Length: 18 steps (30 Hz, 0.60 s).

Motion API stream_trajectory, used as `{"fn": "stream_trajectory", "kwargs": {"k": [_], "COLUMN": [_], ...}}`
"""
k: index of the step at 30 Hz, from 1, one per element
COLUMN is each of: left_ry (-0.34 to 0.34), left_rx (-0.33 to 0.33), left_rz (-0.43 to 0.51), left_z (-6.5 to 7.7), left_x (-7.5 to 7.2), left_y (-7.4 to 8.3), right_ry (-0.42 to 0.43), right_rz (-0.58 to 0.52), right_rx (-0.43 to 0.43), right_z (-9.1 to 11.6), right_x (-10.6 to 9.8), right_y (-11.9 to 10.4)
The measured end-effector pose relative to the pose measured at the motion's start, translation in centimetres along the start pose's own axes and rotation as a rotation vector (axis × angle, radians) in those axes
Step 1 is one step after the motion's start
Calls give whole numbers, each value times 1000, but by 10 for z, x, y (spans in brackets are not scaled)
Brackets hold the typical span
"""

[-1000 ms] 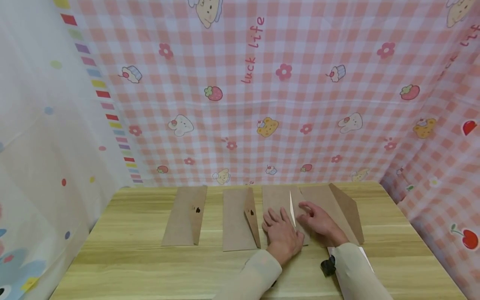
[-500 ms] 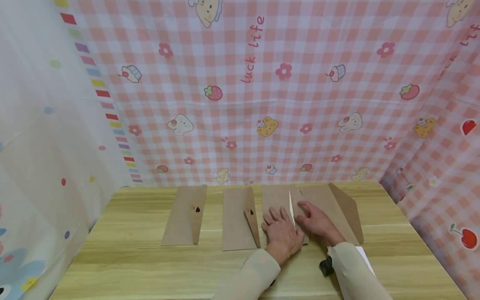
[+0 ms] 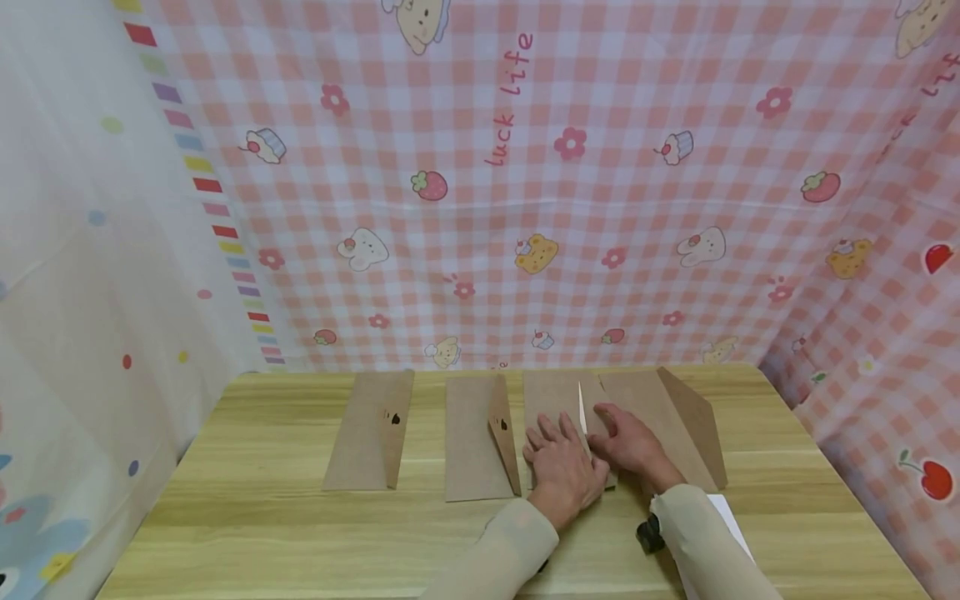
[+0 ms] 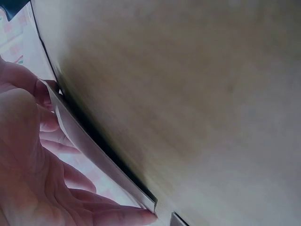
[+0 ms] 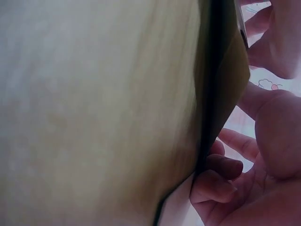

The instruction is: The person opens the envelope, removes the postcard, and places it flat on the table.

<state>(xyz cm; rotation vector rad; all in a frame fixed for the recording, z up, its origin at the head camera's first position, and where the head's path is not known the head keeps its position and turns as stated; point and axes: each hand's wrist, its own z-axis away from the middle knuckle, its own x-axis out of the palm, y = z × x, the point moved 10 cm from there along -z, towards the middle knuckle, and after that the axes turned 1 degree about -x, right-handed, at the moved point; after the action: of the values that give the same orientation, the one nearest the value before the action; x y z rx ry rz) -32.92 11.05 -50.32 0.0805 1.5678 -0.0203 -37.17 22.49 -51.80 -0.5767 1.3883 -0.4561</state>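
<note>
A kraft-paper envelope (image 3: 551,392) lies third from the left in a row of brown envelopes. My left hand (image 3: 562,471) rests on it with fingers spread. At its right side, my right hand (image 3: 630,442) grips the flap (image 4: 108,162) with curled fingers, the index finger stretched forward. In the right wrist view the flap's brown point (image 5: 237,70) stands raised by the thumb. A narrow white sliver (image 3: 582,408) shows between flap and body. Part of the envelope is hidden under both hands.
To the left lie two envelopes with flaps folded over, one flat (image 3: 363,433) and one with its flap slightly lifted (image 3: 472,442). An envelope with an unfolded flap (image 3: 660,408) lies at the right. White paper (image 3: 729,521) lies under my right forearm on the wooden table (image 3: 300,542).
My right hand has shifted slightly left toward the left hand, and the white sliver has narrowed. The left hand stays almost in place.
</note>
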Motion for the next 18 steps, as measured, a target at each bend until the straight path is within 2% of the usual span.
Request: {"fn": "stream_trajectory", "kwargs": {"k": [8, 18], "left_ry": [-16, -7], "left_rx": [2, 3], "left_rz": [-12, -6], "left_z": [0, -1], "left_x": [2, 1], "left_y": [-1, -2], "right_ry": [-14, -15], "right_rz": [54, 76], "right_rx": [-28, -23], "right_z": [-2, -2], "right_x": [2, 0], "right_y": [-6, -8]}}
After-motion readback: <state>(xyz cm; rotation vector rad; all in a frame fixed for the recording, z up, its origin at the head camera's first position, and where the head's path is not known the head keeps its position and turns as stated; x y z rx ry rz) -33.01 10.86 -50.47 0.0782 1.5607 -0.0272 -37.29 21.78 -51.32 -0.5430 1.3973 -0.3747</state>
